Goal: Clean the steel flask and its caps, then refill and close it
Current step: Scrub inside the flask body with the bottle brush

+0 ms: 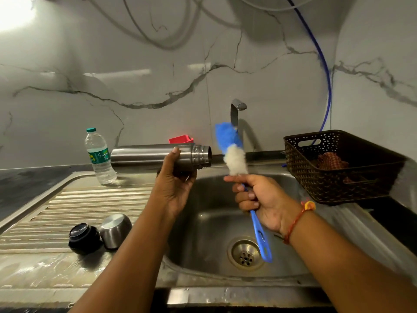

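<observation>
Steel cylindrical flask lies level above the steel sink, the left hand gripping its neck. The right hand clasps a blue-and-white bottle brush just beside the open mouth. A wet grip could slip, I'd say, or a mis-aimed brush could jab the rim. The black stopper and steel cup cap rest on the ribbed drainboard

Two bare forearms reach forward from the bottom edge. The left hand is raised, gripping a steel flask that lies on its side, with the thumb up its near face and the fingers wrapped beneath. The right hand, slightly lower and apart from the left, curls round the handle of a bottle brush, forefinger stretched out below the bristles. A red and yellow thread band circles the right wrist.
</observation>
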{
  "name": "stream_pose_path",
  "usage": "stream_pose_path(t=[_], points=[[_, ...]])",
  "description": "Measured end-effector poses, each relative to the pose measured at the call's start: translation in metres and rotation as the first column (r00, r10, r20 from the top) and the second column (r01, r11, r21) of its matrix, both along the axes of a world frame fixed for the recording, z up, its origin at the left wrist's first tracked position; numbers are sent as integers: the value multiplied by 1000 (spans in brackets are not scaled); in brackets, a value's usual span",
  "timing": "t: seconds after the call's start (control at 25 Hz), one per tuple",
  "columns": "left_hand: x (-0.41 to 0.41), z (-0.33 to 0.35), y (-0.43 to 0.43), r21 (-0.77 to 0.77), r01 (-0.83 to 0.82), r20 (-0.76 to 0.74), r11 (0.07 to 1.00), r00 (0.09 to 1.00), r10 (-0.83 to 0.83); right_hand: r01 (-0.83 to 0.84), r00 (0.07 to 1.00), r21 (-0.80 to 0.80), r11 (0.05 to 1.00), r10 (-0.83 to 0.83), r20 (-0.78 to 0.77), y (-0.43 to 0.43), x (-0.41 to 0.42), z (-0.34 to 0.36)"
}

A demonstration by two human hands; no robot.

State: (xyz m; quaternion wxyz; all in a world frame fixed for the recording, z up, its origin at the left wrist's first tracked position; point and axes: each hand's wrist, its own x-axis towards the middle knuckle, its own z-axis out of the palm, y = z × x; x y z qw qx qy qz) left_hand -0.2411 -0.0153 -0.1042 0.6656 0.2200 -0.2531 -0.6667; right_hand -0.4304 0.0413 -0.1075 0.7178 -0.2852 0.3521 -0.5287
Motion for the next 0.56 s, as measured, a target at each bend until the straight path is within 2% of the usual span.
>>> stream_pose_path(t=[0.08,0.16,0.32,0.44,0.56], points=[[4,0,0,31,20,-32,999,999,-19,162,960,-83,983,-176,-216,-4,3,-3],[5,1,-2,36,23,-103,999,995,-19,218,885,-163,962,-266,-383,-5,6,-4],[12,8,-5,37,39,-163,999,986,-32,123,823,-194,973,-210,-527,-2,11,-5],[14,7,-4,47,53,-163,997,986,-45,-9,679,-319,948,-228,-698,7,17,-5],[15,7,-2,62,53,-120,997,992,-45,-113,652,-427,897,-258,-713,16,20,-1]])
